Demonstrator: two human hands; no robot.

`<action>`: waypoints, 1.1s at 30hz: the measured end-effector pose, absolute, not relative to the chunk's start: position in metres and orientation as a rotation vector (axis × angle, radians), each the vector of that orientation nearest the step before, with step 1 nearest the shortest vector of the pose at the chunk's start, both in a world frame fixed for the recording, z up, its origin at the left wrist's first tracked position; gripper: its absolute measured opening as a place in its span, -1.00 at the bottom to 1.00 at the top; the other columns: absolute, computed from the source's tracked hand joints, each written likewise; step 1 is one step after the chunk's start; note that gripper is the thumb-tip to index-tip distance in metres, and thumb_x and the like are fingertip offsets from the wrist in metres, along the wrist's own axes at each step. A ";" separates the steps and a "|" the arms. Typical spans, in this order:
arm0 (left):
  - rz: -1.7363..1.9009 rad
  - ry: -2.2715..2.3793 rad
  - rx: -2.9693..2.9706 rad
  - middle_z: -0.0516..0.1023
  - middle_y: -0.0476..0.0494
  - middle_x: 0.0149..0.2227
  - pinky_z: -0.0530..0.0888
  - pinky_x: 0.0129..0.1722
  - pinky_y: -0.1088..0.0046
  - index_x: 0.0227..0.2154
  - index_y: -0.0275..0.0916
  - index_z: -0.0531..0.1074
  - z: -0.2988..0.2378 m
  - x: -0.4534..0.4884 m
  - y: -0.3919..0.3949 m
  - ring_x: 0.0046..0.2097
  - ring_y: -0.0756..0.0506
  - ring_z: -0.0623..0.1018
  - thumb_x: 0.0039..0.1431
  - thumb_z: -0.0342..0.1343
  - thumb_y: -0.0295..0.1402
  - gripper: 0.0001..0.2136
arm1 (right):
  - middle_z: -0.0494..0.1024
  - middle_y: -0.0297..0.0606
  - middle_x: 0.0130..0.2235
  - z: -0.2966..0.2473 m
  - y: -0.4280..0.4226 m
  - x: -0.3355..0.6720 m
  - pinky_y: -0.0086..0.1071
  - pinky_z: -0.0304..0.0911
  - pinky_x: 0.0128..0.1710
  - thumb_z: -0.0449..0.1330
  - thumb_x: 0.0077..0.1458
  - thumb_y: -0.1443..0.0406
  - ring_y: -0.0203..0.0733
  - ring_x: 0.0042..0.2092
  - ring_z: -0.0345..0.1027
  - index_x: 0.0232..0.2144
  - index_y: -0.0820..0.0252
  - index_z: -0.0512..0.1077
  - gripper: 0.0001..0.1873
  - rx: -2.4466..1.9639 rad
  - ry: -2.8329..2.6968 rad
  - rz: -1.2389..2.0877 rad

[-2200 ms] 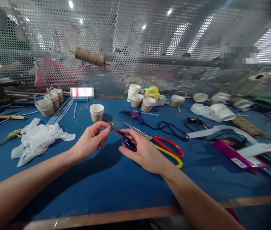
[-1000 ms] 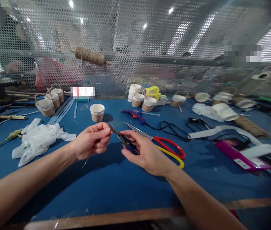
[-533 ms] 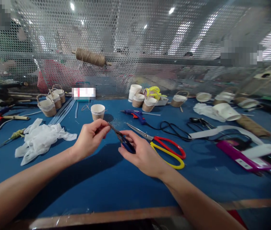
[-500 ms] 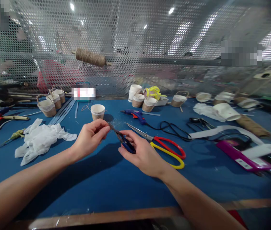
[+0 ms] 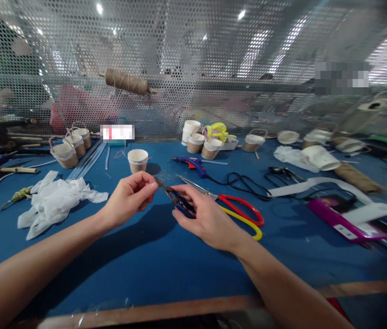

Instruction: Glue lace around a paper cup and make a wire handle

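My right hand [image 5: 205, 211] is wrapped round a pair of blue-handled pliers [image 5: 176, 199], whose dark jaws point up and left. Their handles stand somewhat apart. My left hand [image 5: 129, 198] is closed in a pinch right at the jaw tips; whatever lies between its fingertips is too small and hidden to make out. Just beyond the left fingers, a small white paper cup [image 5: 138, 161] with a brown lower part stands upright. Large scissors [image 5: 237, 206] with one red and one yellow handle lie partly behind my right hand.
A blue glue gun [image 5: 191, 165] lies behind the pliers. White crumpled fabric [image 5: 59, 201] is at left, near handled small buckets [image 5: 65, 155]. More cups [image 5: 211, 148] stand at the back. On the right are a purple power strip [image 5: 344, 221] and white ribbon [image 5: 323, 182]. Twine [image 5: 126, 82] hangs on the mesh.
The plier handles have spread apart, and my right fingers have opened a little with them. My left hand stays pinched at the tips. The whole view has shifted slightly.
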State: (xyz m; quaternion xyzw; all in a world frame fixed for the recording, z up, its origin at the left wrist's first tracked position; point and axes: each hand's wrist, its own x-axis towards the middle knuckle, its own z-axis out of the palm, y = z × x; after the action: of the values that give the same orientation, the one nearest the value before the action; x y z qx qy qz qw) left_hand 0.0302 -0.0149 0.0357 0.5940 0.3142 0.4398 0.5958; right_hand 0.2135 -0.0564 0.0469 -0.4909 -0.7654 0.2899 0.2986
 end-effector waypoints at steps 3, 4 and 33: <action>1.187 0.909 1.645 0.30 0.09 -0.60 0.17 -0.66 0.66 -0.44 -0.27 0.29 0.032 0.032 -0.018 -0.61 0.14 0.23 0.07 0.06 -0.37 -0.91 | 0.48 -0.24 -0.31 0.044 -0.056 0.211 -0.35 0.31 -0.35 0.10 0.01 0.32 -0.24 -0.36 0.36 -0.08 0.23 0.23 -0.63 -1.325 -2.016 0.763; 1.222 0.939 1.698 0.31 0.08 -0.58 0.16 -0.65 0.66 -0.43 -0.28 0.29 0.031 0.032 -0.019 -0.61 0.14 0.23 0.07 0.05 -0.38 -0.92 | 0.48 -0.25 -0.32 0.044 -0.056 0.211 -0.35 0.31 -0.36 0.10 0.02 0.31 -0.25 -0.37 0.36 -0.08 0.22 0.23 -0.63 -1.323 -2.013 0.763; 0.923 0.999 2.011 0.37 0.02 -0.58 0.21 -0.61 0.59 -0.39 -0.27 0.33 0.039 0.019 -0.004 -0.59 0.08 0.31 0.10 0.02 -0.30 -0.87 | 0.46 -0.23 -0.24 0.053 -0.054 0.221 -0.35 0.23 -0.27 0.11 0.01 0.30 -0.22 -0.27 0.34 -0.09 0.18 0.26 -0.64 -1.390 -2.073 0.804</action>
State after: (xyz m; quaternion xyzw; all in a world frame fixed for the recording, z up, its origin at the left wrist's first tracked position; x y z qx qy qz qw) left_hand 0.0189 -0.0042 0.0391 0.7762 0.3854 0.3564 0.3492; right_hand 0.2214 -0.0535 0.0528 -0.5124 -0.7640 0.2964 0.2566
